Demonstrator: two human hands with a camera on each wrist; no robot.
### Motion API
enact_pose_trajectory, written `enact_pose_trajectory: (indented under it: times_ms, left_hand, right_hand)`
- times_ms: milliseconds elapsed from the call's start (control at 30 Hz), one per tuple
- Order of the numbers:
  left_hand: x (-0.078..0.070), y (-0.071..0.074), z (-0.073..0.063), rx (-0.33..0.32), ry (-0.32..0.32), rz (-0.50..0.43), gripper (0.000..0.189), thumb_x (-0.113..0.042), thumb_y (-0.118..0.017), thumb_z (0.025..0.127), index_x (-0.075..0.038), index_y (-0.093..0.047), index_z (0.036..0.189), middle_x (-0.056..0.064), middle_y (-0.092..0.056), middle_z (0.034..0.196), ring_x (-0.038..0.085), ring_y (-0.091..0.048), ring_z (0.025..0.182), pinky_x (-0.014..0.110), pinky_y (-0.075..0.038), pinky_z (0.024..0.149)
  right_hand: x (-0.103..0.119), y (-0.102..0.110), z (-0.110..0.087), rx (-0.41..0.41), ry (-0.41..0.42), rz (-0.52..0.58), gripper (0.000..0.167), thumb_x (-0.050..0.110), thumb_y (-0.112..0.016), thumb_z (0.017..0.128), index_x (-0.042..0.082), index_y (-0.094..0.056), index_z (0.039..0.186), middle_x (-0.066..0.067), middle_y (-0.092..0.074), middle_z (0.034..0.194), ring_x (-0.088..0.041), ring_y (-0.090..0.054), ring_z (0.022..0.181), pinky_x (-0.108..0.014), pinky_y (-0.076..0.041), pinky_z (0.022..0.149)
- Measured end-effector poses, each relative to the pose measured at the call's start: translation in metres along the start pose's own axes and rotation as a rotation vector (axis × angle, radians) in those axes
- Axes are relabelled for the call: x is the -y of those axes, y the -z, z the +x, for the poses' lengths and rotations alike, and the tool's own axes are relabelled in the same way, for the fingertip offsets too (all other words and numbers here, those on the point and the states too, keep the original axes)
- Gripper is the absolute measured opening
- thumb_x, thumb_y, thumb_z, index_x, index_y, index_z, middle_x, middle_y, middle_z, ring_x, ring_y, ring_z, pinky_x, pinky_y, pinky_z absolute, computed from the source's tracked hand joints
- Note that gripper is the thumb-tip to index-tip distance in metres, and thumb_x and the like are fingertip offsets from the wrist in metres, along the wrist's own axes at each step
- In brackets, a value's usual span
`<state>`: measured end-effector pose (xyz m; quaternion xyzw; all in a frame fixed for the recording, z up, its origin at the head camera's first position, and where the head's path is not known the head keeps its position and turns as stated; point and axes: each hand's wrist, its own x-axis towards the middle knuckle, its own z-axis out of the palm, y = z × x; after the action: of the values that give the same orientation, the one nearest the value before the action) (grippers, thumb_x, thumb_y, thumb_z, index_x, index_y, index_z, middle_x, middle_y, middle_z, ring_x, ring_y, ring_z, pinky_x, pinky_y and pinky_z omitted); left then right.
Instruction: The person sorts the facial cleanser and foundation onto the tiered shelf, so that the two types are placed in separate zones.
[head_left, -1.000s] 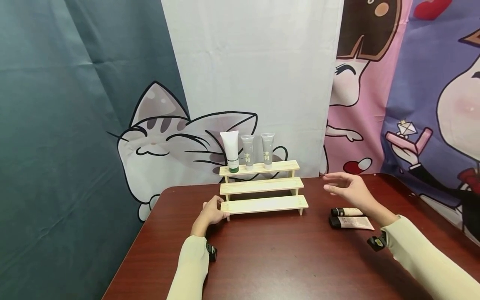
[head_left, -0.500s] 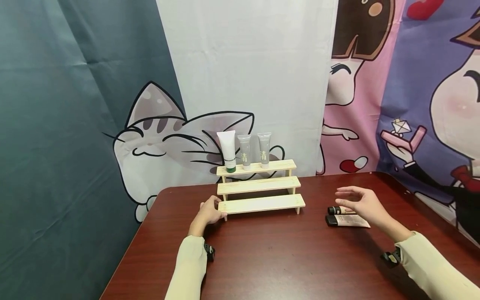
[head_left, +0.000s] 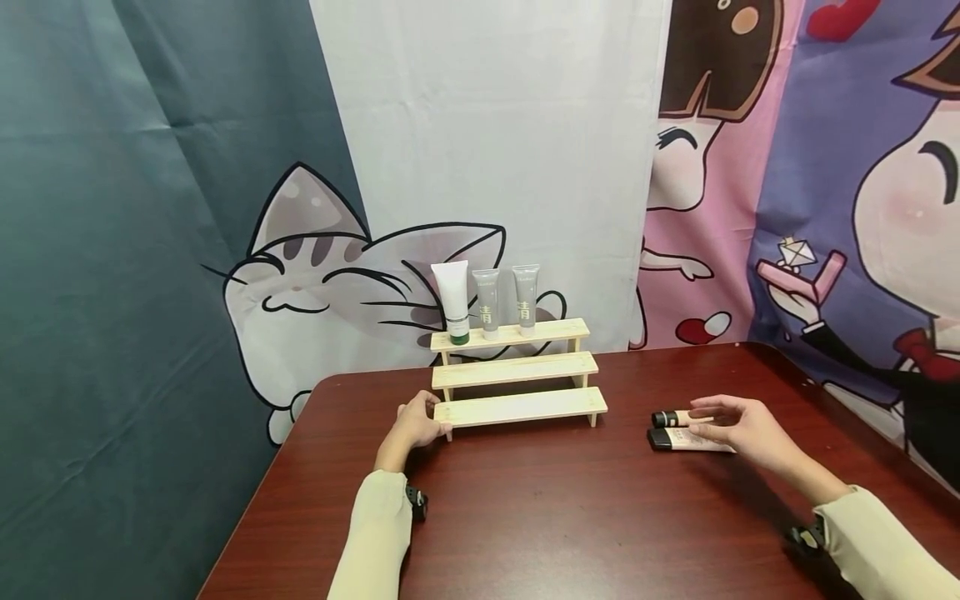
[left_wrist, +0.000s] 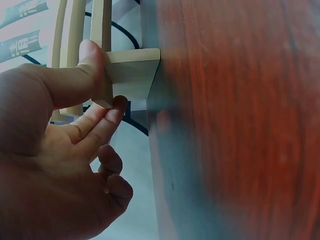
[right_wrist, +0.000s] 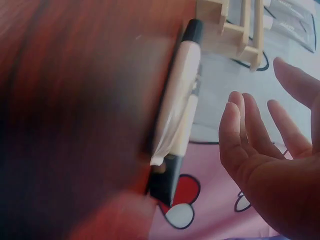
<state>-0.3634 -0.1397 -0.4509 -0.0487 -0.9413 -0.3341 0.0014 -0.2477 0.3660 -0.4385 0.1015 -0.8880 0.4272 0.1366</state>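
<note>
A three-tier wooden display stand [head_left: 525,407] stands on the table. My left hand [head_left: 417,422] grips the left end of its lowest shelf; the left wrist view shows the thumb [left_wrist: 88,60] on top and fingertips at the shelf's end and underside. Upright on the top shelf are a white squeeze tube [head_left: 453,296] with a green cap and two grey squeeze tubes [head_left: 487,300]. To the right, a pale pink squeeze tube [head_left: 681,439] and a beige black-capped tube [head_left: 666,419] lie side by side. Over them hovers my right hand [head_left: 759,435], fingers loosely bent, holding nothing.
The reddish-brown table [head_left: 555,508] extends in front of the stand. Behind its back edge hangs a printed cloth backdrop [head_left: 510,125] with cartoon figures. A black wrist camera [head_left: 417,503] is strapped to the left wrist.
My right hand has moved right and down, closer to the two lying tubes. The left hand keeps its grip on the stand. The head view has shifted slightly.
</note>
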Motion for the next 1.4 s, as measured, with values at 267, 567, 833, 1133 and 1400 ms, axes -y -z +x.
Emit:
enact_pose_trajectory:
  times_ms: [267,567,833,1133,1400]
  left_hand:
    - [-0.001,0.000,-0.001,0.005,0.007,0.015,0.046,-0.016,-0.083,0.079,-0.005,-0.057,0.115,0.016,-0.062,0.117,0.036,-0.045,0.108,0.047,-0.043,0.090]
    - [-0.002,-0.001,-0.001,0.012,0.012,0.018,0.047,-0.017,-0.082,0.080,-0.004,-0.057,0.118,0.017,-0.061,0.118,0.037,-0.045,0.111,0.048,-0.043,0.092]
    - [-0.001,-0.002,-0.001,0.010,0.018,0.007,0.048,-0.016,-0.082,0.080,-0.004,-0.057,0.119,0.017,-0.061,0.116,0.037,-0.045,0.111,0.049,-0.044,0.091]
    - [-0.004,0.002,-0.003,-0.010,0.013,0.015,0.048,-0.016,-0.083,0.079,-0.005,-0.058,0.118,0.017,-0.061,0.115,0.037,-0.045,0.111,0.049,-0.044,0.091]
    - [-0.002,0.003,-0.003,-0.002,0.022,0.017,0.048,-0.018,-0.083,0.080,-0.005,-0.057,0.119,0.018,-0.061,0.116,0.036,-0.045,0.111,0.049,-0.044,0.091]
  right_hand:
    - [-0.024,0.011,-0.006,0.031,0.045,-0.079,0.040,0.014,-0.084,0.080,-0.007,-0.069,0.111,-0.019,-0.072,0.101,-0.006,-0.066,0.083,-0.016,-0.049,0.066]
    - [-0.044,0.022,-0.007,0.094,0.055,-0.041,0.041,0.006,-0.084,0.077,-0.011,-0.068,0.110,-0.020,-0.072,0.099,-0.004,-0.067,0.084,-0.016,-0.051,0.068]
    - [-0.047,0.027,0.000,0.234,0.052,-0.040,0.048,0.007,-0.085,0.076,-0.013,-0.065,0.114,-0.026,-0.069,0.106,-0.003,-0.066,0.091,-0.018,-0.051,0.075]
    - [-0.053,0.031,0.007,0.328,0.019,-0.092,0.058,0.010,-0.088,0.070,-0.012,-0.063,0.118,-0.027,-0.067,0.114,-0.006,-0.064,0.099,-0.019,-0.050,0.081]
    - [-0.055,0.027,0.014,0.318,0.024,-0.165,0.050,0.004,-0.087,0.067,-0.008,-0.066,0.111,-0.012,-0.067,0.098,-0.008,-0.058,0.085,-0.023,-0.048,0.072]
